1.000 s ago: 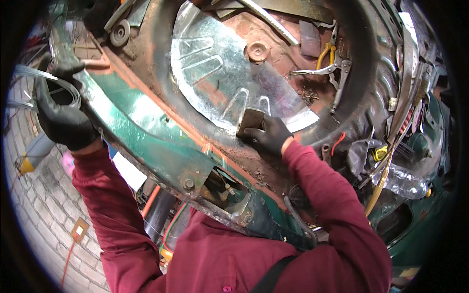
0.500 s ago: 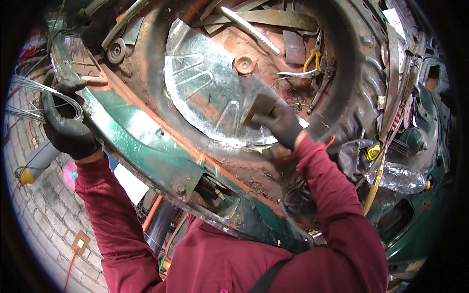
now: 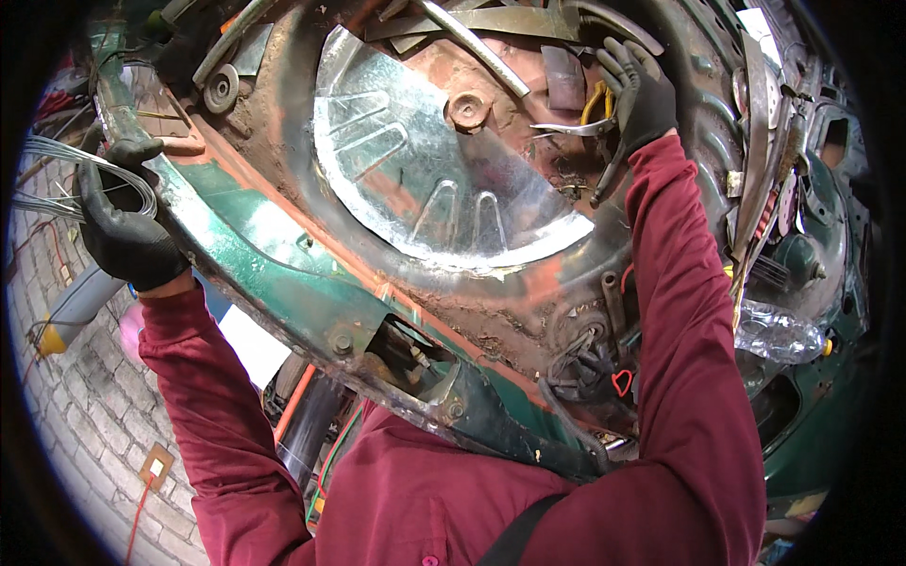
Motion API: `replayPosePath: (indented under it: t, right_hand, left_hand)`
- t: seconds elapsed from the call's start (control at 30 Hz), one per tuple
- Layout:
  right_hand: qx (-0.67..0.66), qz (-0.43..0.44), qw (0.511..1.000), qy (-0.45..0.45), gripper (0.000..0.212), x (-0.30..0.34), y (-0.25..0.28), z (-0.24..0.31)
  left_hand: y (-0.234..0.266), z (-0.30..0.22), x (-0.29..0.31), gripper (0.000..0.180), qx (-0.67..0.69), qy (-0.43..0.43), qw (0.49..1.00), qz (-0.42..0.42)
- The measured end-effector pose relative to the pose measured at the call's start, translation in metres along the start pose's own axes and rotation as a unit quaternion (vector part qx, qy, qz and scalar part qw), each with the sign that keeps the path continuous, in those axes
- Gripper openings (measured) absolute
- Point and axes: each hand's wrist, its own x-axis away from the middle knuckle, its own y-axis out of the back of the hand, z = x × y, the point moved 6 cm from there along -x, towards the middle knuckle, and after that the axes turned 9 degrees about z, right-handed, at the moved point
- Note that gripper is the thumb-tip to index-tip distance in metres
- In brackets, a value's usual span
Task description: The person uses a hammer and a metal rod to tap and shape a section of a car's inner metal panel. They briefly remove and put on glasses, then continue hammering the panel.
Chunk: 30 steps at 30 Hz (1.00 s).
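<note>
My left hand point(image 3: 132, 222), in a black glove, is closed round a looped bundle of thin grey wire point(image 3: 57, 160) beside the edge of the green-painted metal body panel point(image 3: 269, 255). At the upper right my right hand point(image 3: 642, 90), also gloved, has its fingers stretched out and apart. It is over the yellow-handled snips point(image 3: 596, 102) and partly hides them. A shiny sheet-metal piece point(image 3: 444, 222), roughly a half disc with pressed ribs, lies in the round well point(image 3: 316, 212). The dark square pad held earlier cannot be made out.
Long metal strips point(image 3: 495, 24) and a dark rectangular plate point(image 3: 563, 77) lie at the well's far side. A clear plastic bottle point(image 3: 781, 332) rests at the right. Below left is a brick-paved floor point(image 3: 94, 415) with a grey tube point(image 3: 80, 307).
My right hand has moved up and right, off the sheet-metal piece to the snips, and its fingers have spread. The pad has gone from the sheet. My left hand stays on the wire.
</note>
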Motion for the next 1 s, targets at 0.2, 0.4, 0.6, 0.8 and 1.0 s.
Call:
replayPosePath:
  t: [0.2, 0.4, 0.6, 0.8, 1.0]
  right_hand:
    - [0.599, -0.213, 0.769, -0.069, 0.101, 0.055, 0.018, -0.008]
    - [0.606, -0.272, 0.743, -0.077, 0.125, 0.069, 0.028, -0.048]
    - [0.545, -0.252, 0.784, -0.158, 0.124, 0.060, 0.032, -0.062]
    - [0.256, -0.249, 0.905, -0.232, 0.050, 0.075, 0.056, -0.095]
    - [0.100, -0.169, 0.961, -0.195, 0.036, 0.117, 0.016, -0.017]
  left_hand:
    - [-0.005, -0.016, 0.005, 0.035, -0.143, -0.040, 0.989, 0.005]
    - [-0.003, -0.009, -0.002, 0.043, 0.055, 0.037, 0.998, -0.011]
    - [-0.001, -0.002, -0.002, 0.043, 0.002, 0.040, 0.999, -0.005]
    - [-0.007, -0.010, -0.002, 0.050, 0.095, 0.075, 0.992, -0.043]
    - [-0.009, -0.012, -0.002, 0.052, 0.123, 0.085, 0.986, -0.070]
